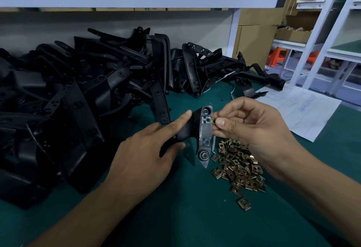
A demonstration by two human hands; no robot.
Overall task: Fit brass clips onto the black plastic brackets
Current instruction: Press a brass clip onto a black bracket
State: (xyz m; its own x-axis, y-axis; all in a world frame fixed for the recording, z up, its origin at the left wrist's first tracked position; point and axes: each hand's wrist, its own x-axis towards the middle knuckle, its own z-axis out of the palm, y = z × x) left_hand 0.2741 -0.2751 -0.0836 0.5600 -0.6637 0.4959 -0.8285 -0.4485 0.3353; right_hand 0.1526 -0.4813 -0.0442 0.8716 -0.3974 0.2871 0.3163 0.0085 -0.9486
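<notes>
With the left hand (144,153) gripping the black bracket (197,131) above the tabletop (175,217), the right hand (252,127) pinched a brass clip (213,121) at its 3 o'clock edge; misalignment could probably jam or drop the clip.

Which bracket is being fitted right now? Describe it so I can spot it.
Start at the big heap of black brackets on the left of the green table, then look right to the pile of brass clips. Just above that pile, the left hand holds one bracket off the table. It alone has a clip pressed against its edge by the right hand.
</notes>
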